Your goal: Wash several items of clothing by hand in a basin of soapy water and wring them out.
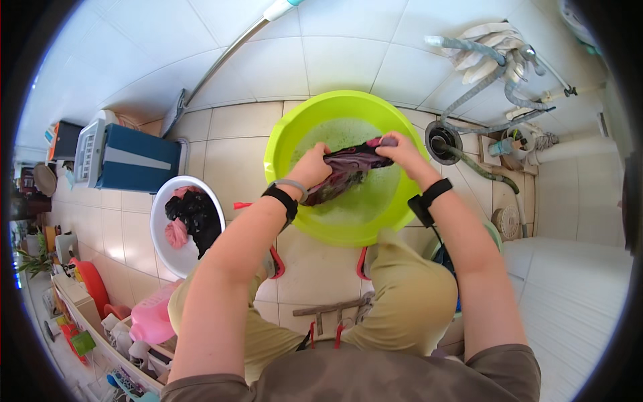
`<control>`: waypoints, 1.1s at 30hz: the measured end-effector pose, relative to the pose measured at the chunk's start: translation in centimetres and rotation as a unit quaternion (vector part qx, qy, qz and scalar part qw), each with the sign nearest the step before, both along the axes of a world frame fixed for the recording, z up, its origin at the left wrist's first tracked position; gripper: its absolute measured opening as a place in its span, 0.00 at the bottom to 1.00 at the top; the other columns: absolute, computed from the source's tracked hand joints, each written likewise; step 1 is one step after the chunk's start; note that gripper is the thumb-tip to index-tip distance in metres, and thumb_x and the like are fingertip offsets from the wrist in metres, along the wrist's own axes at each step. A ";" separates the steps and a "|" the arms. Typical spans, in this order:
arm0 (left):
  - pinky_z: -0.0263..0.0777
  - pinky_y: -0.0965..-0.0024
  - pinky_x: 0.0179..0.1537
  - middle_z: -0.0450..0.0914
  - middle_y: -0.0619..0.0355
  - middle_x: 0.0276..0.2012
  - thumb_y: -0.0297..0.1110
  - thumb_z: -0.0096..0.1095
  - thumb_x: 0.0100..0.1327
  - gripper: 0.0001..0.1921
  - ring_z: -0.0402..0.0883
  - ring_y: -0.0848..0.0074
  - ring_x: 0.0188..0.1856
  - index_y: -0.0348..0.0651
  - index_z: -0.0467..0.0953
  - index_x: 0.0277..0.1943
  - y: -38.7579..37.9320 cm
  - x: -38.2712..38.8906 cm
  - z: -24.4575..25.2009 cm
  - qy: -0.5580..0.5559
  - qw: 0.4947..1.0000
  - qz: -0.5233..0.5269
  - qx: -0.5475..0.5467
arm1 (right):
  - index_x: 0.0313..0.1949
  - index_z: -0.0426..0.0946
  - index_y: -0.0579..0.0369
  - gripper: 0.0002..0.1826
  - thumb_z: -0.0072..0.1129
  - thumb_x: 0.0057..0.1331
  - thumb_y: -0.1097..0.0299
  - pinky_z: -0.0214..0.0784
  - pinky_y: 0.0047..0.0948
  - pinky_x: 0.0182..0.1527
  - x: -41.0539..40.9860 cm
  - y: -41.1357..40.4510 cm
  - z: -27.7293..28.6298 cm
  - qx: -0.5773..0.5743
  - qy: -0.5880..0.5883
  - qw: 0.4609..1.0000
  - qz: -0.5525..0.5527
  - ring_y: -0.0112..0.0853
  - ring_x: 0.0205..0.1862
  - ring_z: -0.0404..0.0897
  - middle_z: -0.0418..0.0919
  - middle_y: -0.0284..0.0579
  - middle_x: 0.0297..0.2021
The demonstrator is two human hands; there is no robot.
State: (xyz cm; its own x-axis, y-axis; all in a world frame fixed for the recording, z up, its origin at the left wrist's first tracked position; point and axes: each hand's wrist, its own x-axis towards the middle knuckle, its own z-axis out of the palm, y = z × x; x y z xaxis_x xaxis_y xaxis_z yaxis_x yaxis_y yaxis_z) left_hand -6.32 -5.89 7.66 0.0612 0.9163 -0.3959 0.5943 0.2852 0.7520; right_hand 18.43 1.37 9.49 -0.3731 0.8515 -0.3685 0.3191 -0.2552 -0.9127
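A wet, dark garment (pixel 346 171) with pink and purplish parts is stretched between my two hands. My left hand (pixel 314 165) grips its left end, and my right hand (pixel 399 151) pinches the upper right end. Both hands are over a large lime-green plastic basin (pixel 281 130), which stands on the floor before me. Soapy water (pixel 351 213) with foam fills the bottom of the basin. The garment's lower left part hangs down by my left wrist; whether it touches the water I cannot tell.
Left of the basin stands a white tub (pixel 161 241) holding black clothes (pixel 196 216) and pink cloth (pixel 176 233). Behind it is a blue box-like appliance (pixel 135 156). A mop (pixel 226 50) leans on the tiled wall. Hoses (pixel 472 161) run to a floor drain (pixel 437 151) at right.
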 end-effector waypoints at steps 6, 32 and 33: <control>0.71 0.59 0.50 0.77 0.42 0.48 0.25 0.56 0.56 0.18 0.76 0.53 0.49 0.40 0.73 0.51 2.5 1.6 -4.7 0.200 0.980 -0.014 0.004 | 0.44 0.74 0.57 0.18 0.65 0.56 0.65 0.67 0.31 0.47 -0.4 1.9 -7.9 0.033 -0.192 0.974 0.114 0.34 0.44 0.75 0.76 0.45 0.41; 0.74 0.56 0.42 0.70 0.49 0.54 0.48 0.50 0.69 0.31 0.75 0.63 0.47 0.40 0.56 0.68 8.1 2.8 -10.8 -0.492 0.664 0.478 -0.299 | 0.44 0.76 0.60 0.21 0.62 0.57 0.57 0.69 0.36 0.43 -7.7 -0.2 -7.9 0.042 -0.023 0.995 0.092 0.43 0.41 0.79 0.79 0.54 0.41; 0.74 0.56 0.42 0.70 0.49 0.54 0.48 0.50 0.69 0.31 0.75 0.63 0.47 0.40 0.56 0.68 7.5 3.3 -9.7 -0.490 0.665 0.478 -0.299 | 0.44 0.76 0.60 0.21 0.62 0.57 0.57 0.69 0.36 0.43 -8.3 -0.1 -7.2 0.041 -0.021 0.995 0.091 0.43 0.41 0.79 0.79 0.54 0.41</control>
State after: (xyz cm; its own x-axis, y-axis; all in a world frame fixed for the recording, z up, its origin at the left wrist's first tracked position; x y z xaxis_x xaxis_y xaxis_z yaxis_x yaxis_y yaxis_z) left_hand -3.03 1.57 -2.09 0.0606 0.4187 -0.9061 -0.7651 0.6025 0.2272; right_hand 10.14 1.26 2.26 -0.5096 0.7991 -0.3190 0.3907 -0.1154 -0.9132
